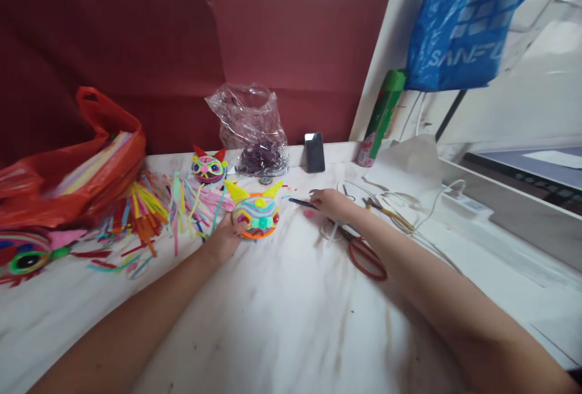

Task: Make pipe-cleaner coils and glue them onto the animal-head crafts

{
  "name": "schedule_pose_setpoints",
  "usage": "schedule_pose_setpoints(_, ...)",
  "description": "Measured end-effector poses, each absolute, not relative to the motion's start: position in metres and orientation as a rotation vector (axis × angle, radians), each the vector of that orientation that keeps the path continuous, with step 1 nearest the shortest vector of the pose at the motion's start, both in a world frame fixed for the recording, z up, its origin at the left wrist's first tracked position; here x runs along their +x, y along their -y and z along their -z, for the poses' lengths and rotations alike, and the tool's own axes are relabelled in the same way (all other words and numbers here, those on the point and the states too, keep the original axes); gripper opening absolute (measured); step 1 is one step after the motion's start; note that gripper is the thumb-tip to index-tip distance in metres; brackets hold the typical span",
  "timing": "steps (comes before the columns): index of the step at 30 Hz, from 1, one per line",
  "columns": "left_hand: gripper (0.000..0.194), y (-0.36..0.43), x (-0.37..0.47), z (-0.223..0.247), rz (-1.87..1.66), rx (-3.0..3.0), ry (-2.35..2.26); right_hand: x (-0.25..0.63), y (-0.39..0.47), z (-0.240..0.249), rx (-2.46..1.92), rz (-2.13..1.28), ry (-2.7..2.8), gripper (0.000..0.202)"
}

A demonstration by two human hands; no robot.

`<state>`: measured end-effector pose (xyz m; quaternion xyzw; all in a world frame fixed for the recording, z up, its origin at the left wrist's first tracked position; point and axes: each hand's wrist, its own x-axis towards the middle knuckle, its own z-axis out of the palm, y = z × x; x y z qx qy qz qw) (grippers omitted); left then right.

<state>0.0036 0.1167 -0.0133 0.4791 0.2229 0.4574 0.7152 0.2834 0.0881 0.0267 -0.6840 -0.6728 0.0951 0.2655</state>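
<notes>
My left hand grips the left side of a small craft animal head. The head has yellow pointed ears, an orange rim, wavy coloured bands and red and green round parts. It is held upright, just above or on the table; I cannot tell which. Over to the right, my right hand reaches low with bent fingers closed at the rear end of a thin dark pen-like tool. That tool's tip points left toward the head. Red-handled scissors lie beneath my right forearm, partly hidden.
A second head with red ears, coloured strips and a red bag are at left. Behind stand a clear plastic bag and a phone. Pliers, cables and a green spray can are at right.
</notes>
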Motion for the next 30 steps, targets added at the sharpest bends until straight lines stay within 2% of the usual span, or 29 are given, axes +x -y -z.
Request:
schedule_pose_setpoints(5,0.051,-0.115,0.003,0.019,-0.949,1.087,-0.525,0.273,-0.096,-0.002,-1.938,-0.248,2.013,0.007)
schedule_pose_setpoints(11,0.064,-0.114,0.003,0.020,-0.995,1.019,-0.462,0.268,-0.095,-0.005,-1.914,-0.261,2.000,0.009)
schedule_pose_setpoints(13,0.063,-0.114,0.002,0.019,-0.988,1.019,-0.443,0.262,-0.090,-0.011,-1.784,-0.454,1.857,0.015)
schedule_pose_setpoints(16,0.057,-0.114,0.001,0.017,-0.985,1.044,-0.409,0.247,-0.080,-0.019,-1.336,-0.946,1.424,0.022)
schedule_pose_setpoints(19,0.054,-0.115,0.001,0.015,-0.985,1.058,-0.383,0.234,-0.073,-0.024,-1.031,-1.249,1.106,0.029)
schedule_pose_setpoints(25,0.050,-0.118,-0.001,0.016,-0.999,0.989,-0.354,0.227,-0.071,-0.023,-0.870,-1.464,0.931,0.029)
schedule_pose_setpoints(30,0.040,-0.118,-0.002,0.016,-0.993,0.947,-0.329,0.227,-0.072,-0.022,-0.859,-1.494,0.864,0.018)
